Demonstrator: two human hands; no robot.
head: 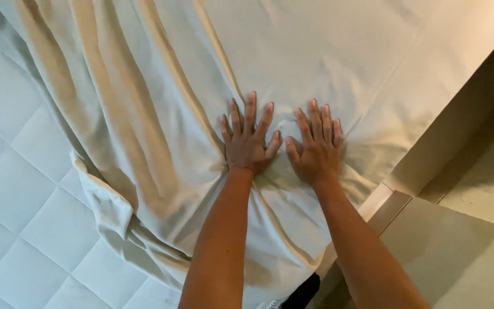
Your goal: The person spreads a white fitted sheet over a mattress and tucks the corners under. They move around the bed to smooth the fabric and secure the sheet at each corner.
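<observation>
A pale cream bed sheet is spread over the upper and middle part of the view, lying on a white quilted mattress. The sheet is smooth and flat toward the upper right, while on its left side it is gathered into long folds that run from the top edge down toward the lower middle. A bunched, turned-over edge of the sheet is seen at the lower left, where the diamond-stitched mattress surface is left uncovered beside it.

Both hands are laid flat on the sheet near the middle of the view, palms down, with nothing gripped in either. The left hand is pressed onto the cloth with its fingers spread wide and pointing away from the person. The right hand is placed just beside it, thumbs nearly touching, with its fingers held closer together. Small creases are drawn in the fabric around and below both palms. The bare forearms are stretched in from the bottom edge.

To the right, the edge of the bed is met by a light wooden bed frame, seen as a narrow strip running diagonally. Beyond it a pale floor is visible, partly in shadow. A small dark object is seen at the bottom edge between the forearms; what it is cannot be told.
</observation>
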